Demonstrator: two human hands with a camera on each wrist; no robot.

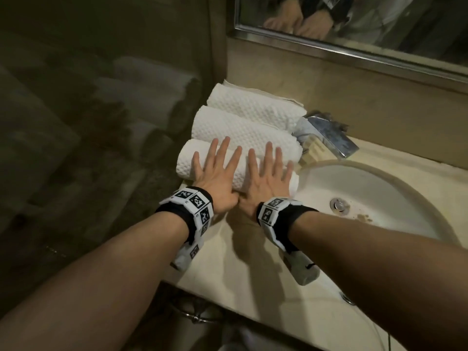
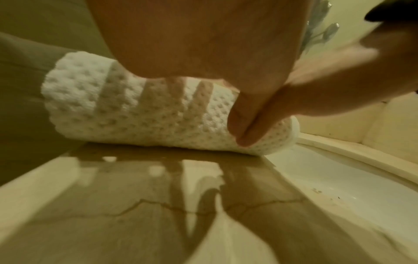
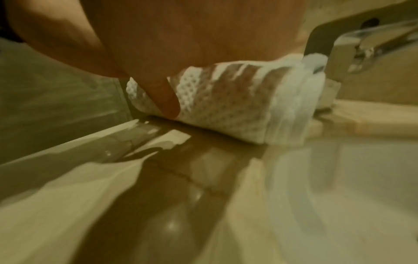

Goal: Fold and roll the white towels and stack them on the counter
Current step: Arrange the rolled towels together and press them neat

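Both hands lie flat with fingers spread straight on the nearest rolled white towel, the left hand and right hand side by side, thumbs touching, gripping nothing; the roll sits on the desk against two other rolled towels by the faucet. Its right end sits at the rim of the sink basin, so an uneven push could probably tip that end into the bowl. Since flat palms clamp nothing, lifting them may let the roll spring loose or slide on the glossy stone.
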